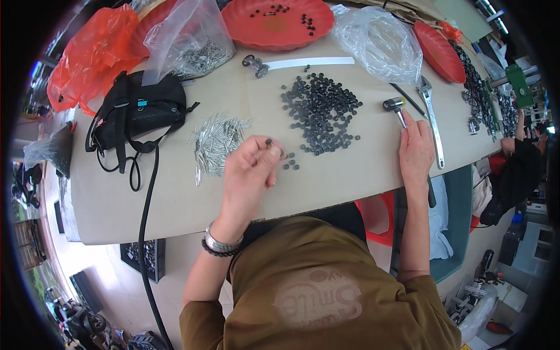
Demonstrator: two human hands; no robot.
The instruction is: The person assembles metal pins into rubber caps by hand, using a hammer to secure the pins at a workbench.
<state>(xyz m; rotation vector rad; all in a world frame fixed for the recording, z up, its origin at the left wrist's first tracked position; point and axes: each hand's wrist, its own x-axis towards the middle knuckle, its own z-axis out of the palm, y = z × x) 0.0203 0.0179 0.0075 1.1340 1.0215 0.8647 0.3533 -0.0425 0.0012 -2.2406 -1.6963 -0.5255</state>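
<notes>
My left hand (252, 169) is raised just above the table with its fingertips pinched on a small black ring (269, 142). A scatter of silver metal pins (219, 140) lies just to its left, and a few loose black rings (290, 163) sit to its right. A big pile of black rings (322, 114) spreads out beyond them. My right hand (416, 151) rests flat on the handle of a small hammer (396, 107), whose head pokes out past the fingertips.
A black pouch with straps (143, 111) and a black cable (144, 221) lie at left. Clear bags (379, 41), red trays (277, 22), an orange bag (93, 52) and an adjustable wrench (431, 116) line the far side. Another person's dark sleeve (516, 175) is at right.
</notes>
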